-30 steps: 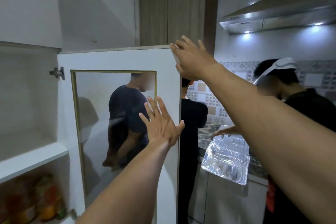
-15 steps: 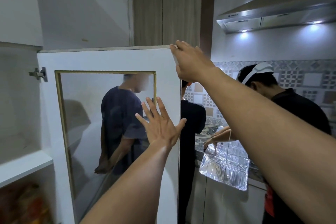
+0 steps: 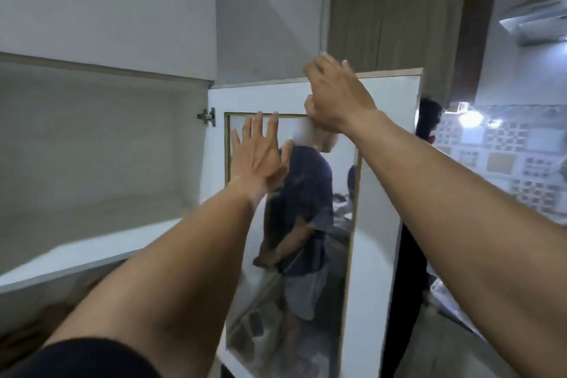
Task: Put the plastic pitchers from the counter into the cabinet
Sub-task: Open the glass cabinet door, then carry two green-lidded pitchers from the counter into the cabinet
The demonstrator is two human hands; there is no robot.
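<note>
No plastic pitcher is in view. The white wall cabinet [image 3: 92, 252] stands open at the left, and I see nothing on its upper shelf. Its door [image 3: 383, 163], white with a gold-framed glass pane, is swung out in front of me. My left hand [image 3: 260, 156] is flat against the top left of the pane, fingers spread. My right hand [image 3: 337, 101] is loosely curved at the middle of the door's top edge, with its fingertips showing above the edge and nothing in it.
A hinge [image 3: 208, 116] joins the door to the cabinet wall. The pane reflects a standing person. Another person [image 3: 426, 120] stands just behind the door's free edge. Tall wooden cupboards [image 3: 399, 24], a tiled wall [image 3: 506, 163] and a range hood [image 3: 537, 21] fill the right.
The view has swung left, showing more of the cabinet's inside. My right hand has left the door's top corner for the middle of its top edge. My left hand has moved up the pane.
</note>
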